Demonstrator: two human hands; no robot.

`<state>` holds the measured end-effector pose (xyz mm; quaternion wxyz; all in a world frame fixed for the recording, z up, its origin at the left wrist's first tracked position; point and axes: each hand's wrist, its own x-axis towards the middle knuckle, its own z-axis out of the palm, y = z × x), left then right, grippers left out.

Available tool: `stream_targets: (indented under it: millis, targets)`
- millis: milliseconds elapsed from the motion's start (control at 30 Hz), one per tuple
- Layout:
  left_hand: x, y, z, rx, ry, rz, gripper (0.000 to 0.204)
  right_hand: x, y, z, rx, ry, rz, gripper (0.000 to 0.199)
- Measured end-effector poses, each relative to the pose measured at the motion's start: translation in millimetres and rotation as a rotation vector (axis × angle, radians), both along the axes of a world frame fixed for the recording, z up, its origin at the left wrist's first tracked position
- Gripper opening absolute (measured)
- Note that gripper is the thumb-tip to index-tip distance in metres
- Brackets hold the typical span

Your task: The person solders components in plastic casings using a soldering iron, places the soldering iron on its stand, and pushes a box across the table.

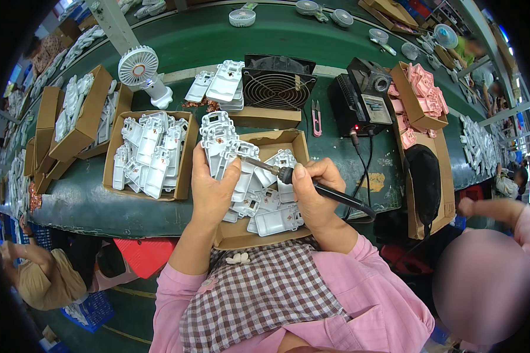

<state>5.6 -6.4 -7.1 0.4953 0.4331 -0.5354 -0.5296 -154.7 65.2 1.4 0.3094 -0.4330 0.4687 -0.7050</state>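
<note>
My left hand [212, 191] is closed around white plastic housings [219, 138] with small copper-coloured parts in them, held up over an open cardboard box [235, 240]. In my right hand [319, 191] is a soldering iron [330, 191] with a black handle and cable. Its metal tip points left and reaches the housings by my left thumb; whether it touches cannot be made out. More white housings [277, 219] lie loosely in the box below both hands. To the left, another cardboard box [185, 150] is filled with similar white housings [153, 153].
A soldering station [350, 109] with a red light stands right of a black fan [277, 88] and pink-handled snips [317, 120]. A white handheld fan [139, 70] stands at the back left. Boxes of pink parts [421, 88] are at right. Co-workers sit on both sides.
</note>
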Motion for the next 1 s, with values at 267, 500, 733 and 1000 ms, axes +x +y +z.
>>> stream_targets:
  millis: [267,500,733,1000]
  targets:
    - [2.0,0.0,-1.6,0.024,0.011,-0.013,0.046,0.3,0.6,-0.4,-0.002,-0.020,-0.001,0.017]
    - [0.7,0.0,3.0,0.090,0.031,-0.020,0.044,0.7,2.3,-3.8,-0.075,-0.189,-0.011,0.017]
    - [2.1,-0.8,4.8,0.266,0.340,-0.099,0.049,-0.3,3.7,-4.6,-0.159,-0.126,-0.024,0.019]
    - [3.7,-0.1,3.3,0.230,0.406,-0.145,0.053,-1.2,8.2,-6.0,-0.162,-0.113,0.048,0.015]
